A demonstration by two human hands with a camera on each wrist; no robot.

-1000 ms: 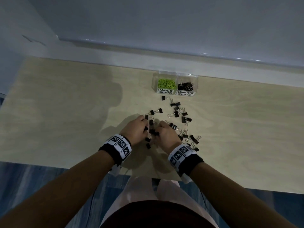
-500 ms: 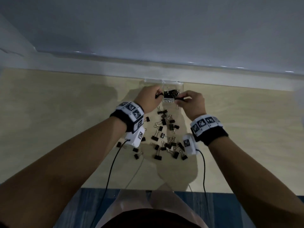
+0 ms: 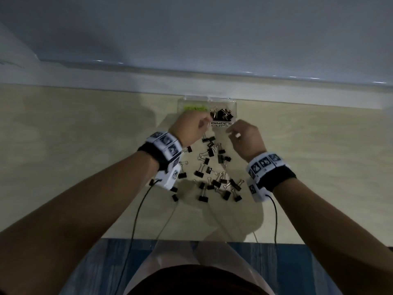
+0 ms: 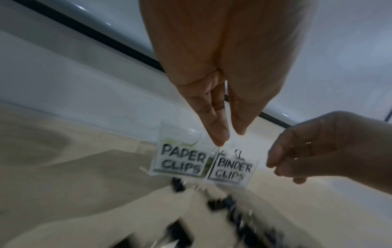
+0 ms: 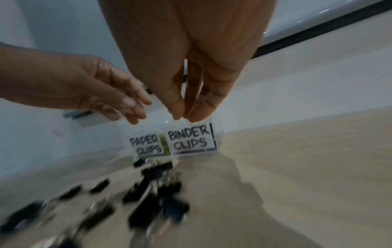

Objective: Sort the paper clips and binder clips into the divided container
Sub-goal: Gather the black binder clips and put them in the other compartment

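Observation:
A clear divided container (image 3: pixel 234 107) stands at the table's far edge. Its left half holds green paper clips (image 3: pixel 194 107) and its right half, labelled BINDER CLIPS (image 4: pixel 231 169), holds black binder clips (image 3: pixel 221 114). Several loose black binder clips (image 3: pixel 212 173) lie on the table between my wrists. My left hand (image 3: pixel 207 122) hovers in front of the paper-clip half with straight fingers (image 4: pixel 218 134) and holds nothing. My right hand (image 3: pixel 230 133) hovers just right of the label. Its thumb and fingertips (image 5: pixel 199 115) are close together with nothing visible between them.
A white ledge (image 3: pixel 148 81) and a grey wall run right behind the container. The light wooden table (image 3: pixel 85 135) stretches to both sides. Cables from the wrist cameras hang over the table's near edge (image 3: pixel 276 241).
Both hands carried binder clips from the near pile to the binder-clip half. They have since drawn back a little toward me and now hold nothing.

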